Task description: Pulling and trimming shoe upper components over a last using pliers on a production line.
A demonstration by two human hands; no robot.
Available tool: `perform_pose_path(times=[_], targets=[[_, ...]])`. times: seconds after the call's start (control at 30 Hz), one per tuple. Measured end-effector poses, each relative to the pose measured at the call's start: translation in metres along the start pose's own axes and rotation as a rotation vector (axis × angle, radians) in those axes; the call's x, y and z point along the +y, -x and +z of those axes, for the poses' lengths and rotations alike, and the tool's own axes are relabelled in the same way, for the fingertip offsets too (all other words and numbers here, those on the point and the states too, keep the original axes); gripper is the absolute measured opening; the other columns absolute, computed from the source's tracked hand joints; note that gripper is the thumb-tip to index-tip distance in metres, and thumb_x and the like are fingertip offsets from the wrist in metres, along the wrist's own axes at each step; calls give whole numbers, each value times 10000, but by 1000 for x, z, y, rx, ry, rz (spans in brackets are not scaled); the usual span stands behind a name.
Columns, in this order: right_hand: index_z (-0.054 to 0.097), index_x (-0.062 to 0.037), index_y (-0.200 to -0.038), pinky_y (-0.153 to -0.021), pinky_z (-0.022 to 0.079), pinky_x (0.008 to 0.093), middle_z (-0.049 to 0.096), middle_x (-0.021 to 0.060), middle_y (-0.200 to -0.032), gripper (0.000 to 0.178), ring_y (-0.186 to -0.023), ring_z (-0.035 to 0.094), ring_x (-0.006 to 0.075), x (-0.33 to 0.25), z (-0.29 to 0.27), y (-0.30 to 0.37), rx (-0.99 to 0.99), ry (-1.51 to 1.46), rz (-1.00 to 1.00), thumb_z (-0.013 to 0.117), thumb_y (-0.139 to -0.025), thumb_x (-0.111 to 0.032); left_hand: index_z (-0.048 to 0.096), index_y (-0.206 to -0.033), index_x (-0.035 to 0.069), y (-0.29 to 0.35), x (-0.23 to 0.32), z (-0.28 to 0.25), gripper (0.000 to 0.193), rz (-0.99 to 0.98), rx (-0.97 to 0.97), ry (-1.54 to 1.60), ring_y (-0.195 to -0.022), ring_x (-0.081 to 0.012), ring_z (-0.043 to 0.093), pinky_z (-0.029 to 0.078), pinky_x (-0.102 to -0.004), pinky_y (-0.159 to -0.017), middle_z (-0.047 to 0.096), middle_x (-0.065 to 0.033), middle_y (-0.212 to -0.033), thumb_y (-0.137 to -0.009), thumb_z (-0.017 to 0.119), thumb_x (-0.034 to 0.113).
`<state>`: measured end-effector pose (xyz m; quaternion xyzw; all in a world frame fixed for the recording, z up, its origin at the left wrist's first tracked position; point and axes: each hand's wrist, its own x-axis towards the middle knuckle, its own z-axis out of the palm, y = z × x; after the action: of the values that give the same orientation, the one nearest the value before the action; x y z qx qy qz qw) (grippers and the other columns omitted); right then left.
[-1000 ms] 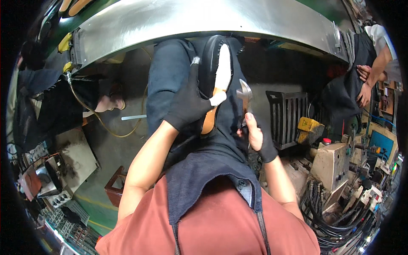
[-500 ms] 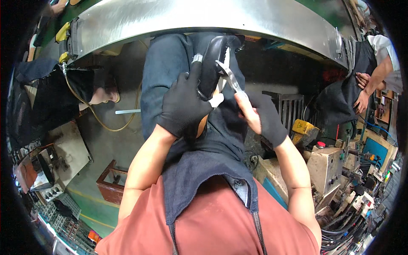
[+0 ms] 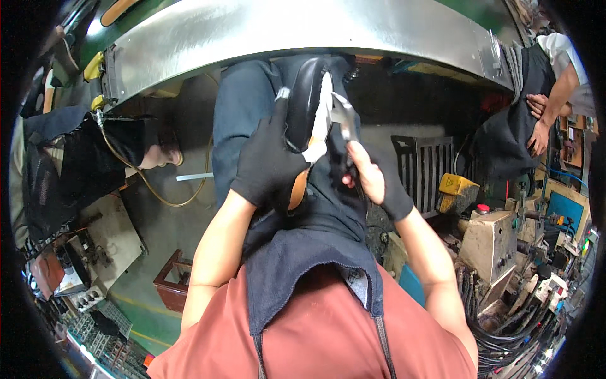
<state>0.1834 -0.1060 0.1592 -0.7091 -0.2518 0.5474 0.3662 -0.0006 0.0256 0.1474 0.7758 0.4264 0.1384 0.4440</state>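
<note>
A glossy black shoe upper (image 3: 304, 104) rests over my lap with its toe pointing away from me. White material (image 3: 323, 110) shows along its right side, and an orange-brown shoe last (image 3: 298, 191) sticks out at the near end. My left hand (image 3: 266, 158), in a black glove with a taped fingertip, closes around the left side and heel of the shoe. In my right hand (image 3: 377, 180), whose glove leaves some fingers bare, I grip metal pliers (image 3: 344, 119). Their jaws stand just right of the white edge; whether they touch it I cannot tell.
A shiny metal bench (image 3: 297, 28) curves across the far side. At the right stand a grated stand (image 3: 424, 167), a yellow pedal housing (image 3: 457, 191) and a machine with a red button (image 3: 483, 208). Another person's hands (image 3: 538, 126) are at the far right. A brown wooden stool (image 3: 173, 281) stands at left.
The pliers have drawn right, off the shoe's edge, and their handles have dropped toward me. The shoe has shifted slightly left and turned, so more of its white side shows.
</note>
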Motion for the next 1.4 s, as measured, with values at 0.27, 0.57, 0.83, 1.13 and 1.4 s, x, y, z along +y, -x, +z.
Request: perform_pose_path(times=[0.27, 0.57, 0.83, 1.13, 1.4], targets=[[680, -23, -724, -721, 498, 307, 653, 93, -676, 905, -672, 620, 200, 72, 13, -3, 47, -100, 180, 185, -977, -736, 347, -1512, -8, -24, 12, -29, 851, -29, 106, 715, -1327, -240, 463, 367, -378, -1119, 476, -164, -1452, -810, 796, 167], [648, 49, -1035, -643, 529, 325, 686, 148, -676, 867, -630, 673, 223, 101, 22, -99, 25, -245, 222, 298, -967, -741, 589, -1326, 30, -322, 76, -111, 596, 194, 89, 298, -1113, -260, 638, 475, -345, -974, 672, -193, -1210, -834, 729, 336], [650, 88, -951, -538, 538, 352, 666, 176, -626, 737, -528, 659, 238, 48, 1, -176, -125, -141, 316, 425, -1000, -612, 685, -1044, 49, -385, -22, -144, 370, 779, 507, -613, -1000, -369, 643, 504, -454, -907, 675, -166, -1061, -761, 759, 275], [629, 49, -1024, -514, 533, 333, 659, 190, -635, 691, -542, 670, 238, 38, 2, -182, -176, -201, 403, 421, -1003, -610, 638, -1221, 54, -383, -111, -271, 506, -63, 327, 23, -999, -319, 668, 523, -430, -852, 680, -181, -1113, -869, 734, 404], [622, 22, -1014, -520, 527, 309, 659, 162, -650, 719, -526, 643, 203, 50, 15, -156, -124, -138, 296, 387, -990, -657, 538, -1323, 29, -164, -69, -146, 601, 176, -120, 1444, -932, -263, 681, 559, -391, -781, 674, -153, -1119, -930, 658, 467]])
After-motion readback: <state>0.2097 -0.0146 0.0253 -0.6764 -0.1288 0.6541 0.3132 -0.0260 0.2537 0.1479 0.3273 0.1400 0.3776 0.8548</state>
